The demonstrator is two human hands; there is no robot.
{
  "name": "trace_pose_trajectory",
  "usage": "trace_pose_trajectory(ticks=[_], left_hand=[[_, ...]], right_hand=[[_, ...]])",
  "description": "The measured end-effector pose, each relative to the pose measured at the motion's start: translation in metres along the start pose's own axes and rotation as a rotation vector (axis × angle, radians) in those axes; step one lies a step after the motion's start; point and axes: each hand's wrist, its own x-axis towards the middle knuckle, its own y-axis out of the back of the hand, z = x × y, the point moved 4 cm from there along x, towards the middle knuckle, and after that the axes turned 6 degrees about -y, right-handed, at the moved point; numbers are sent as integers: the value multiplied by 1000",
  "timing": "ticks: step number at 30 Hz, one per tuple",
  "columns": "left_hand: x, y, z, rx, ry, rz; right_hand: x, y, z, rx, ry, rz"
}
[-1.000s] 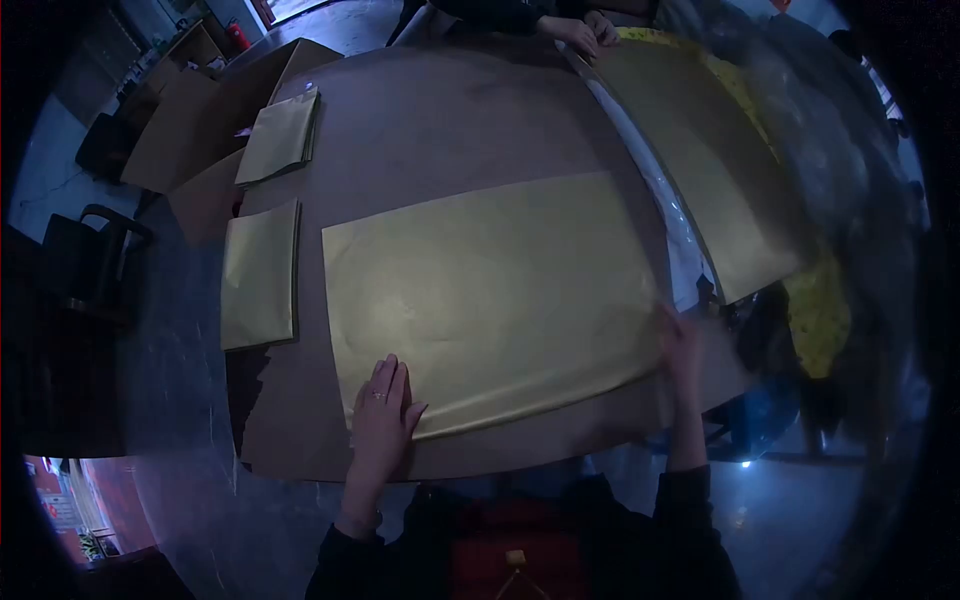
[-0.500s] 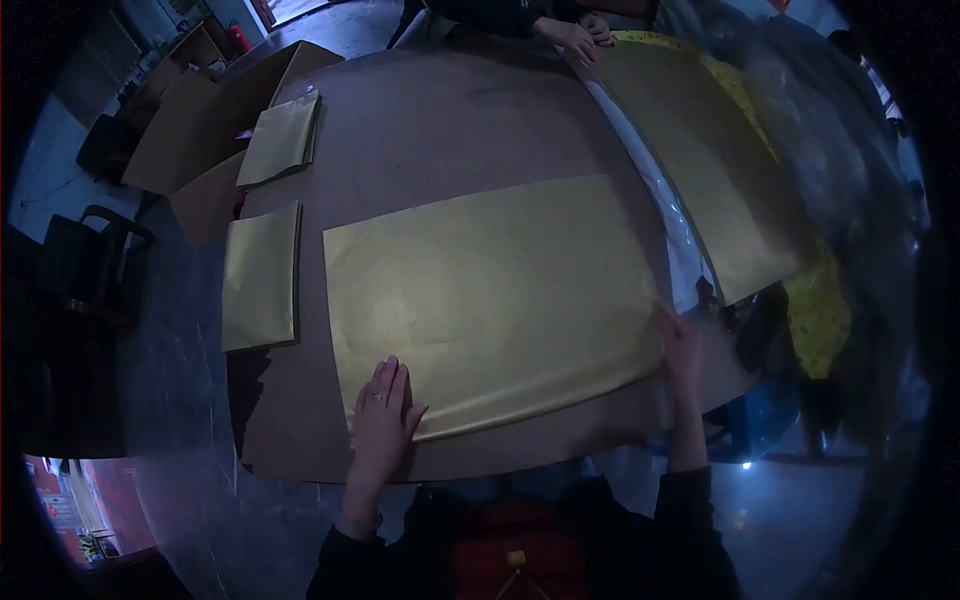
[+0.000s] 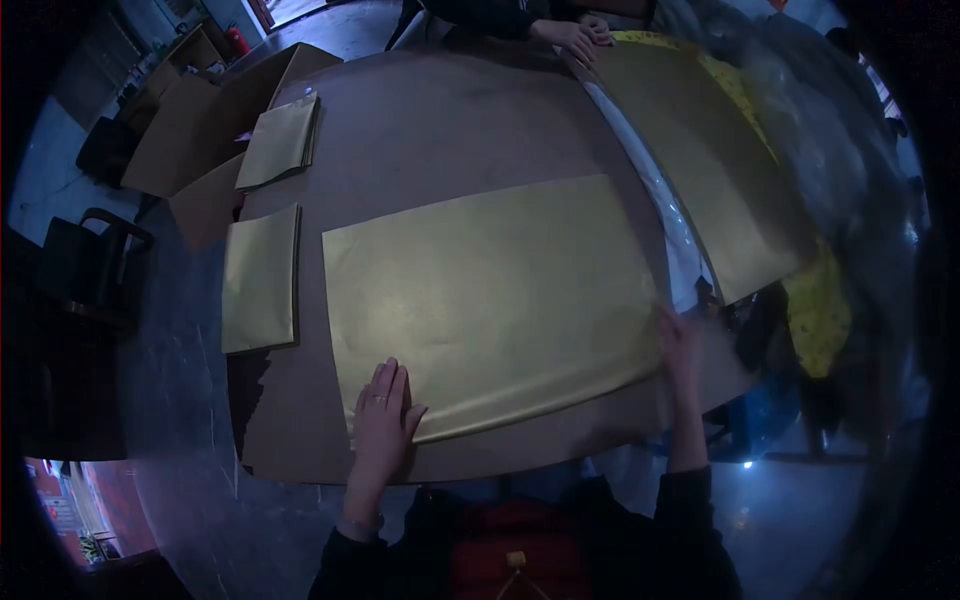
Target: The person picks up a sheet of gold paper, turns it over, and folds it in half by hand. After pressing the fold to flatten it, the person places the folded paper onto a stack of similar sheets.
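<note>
A large gold paper sheet (image 3: 490,300) lies flat on the brown table (image 3: 450,120) in front of me. My left hand (image 3: 383,420) rests flat on the sheet's near left corner, fingers together. At the sheet's near right corner my right hand (image 3: 680,350) touches its edge, fingers extended. Whether that hand pinches the edge is not clear.
Two stacks of folded gold paper (image 3: 262,278) (image 3: 281,140) lie at the table's left. A long pile of gold sheets (image 3: 700,150) runs along the right side. Another person's hands (image 3: 575,32) rest at the far edge. Cardboard boxes (image 3: 190,120) stand at the left.
</note>
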Motion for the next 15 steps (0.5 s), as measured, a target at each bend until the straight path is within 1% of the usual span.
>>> trace_pose_trajectory(ticks=[5, 7, 10, 13, 15], left_hand=[[2, 2, 1, -33, -1, 17], [3, 4, 5, 42, -44, 5], [4, 4, 4, 27, -32, -7], [9, 8, 6, -13, -11, -14], [11, 8, 8, -15, -9, -1]], right_hand=[[-1, 1, -3, -15, 1, 14], [1, -2, 6, 37, 7, -4], [4, -6, 16, 24, 5, 12], [4, -6, 15, 29, 49, 16], [4, -6, 15, 12, 41, 16]])
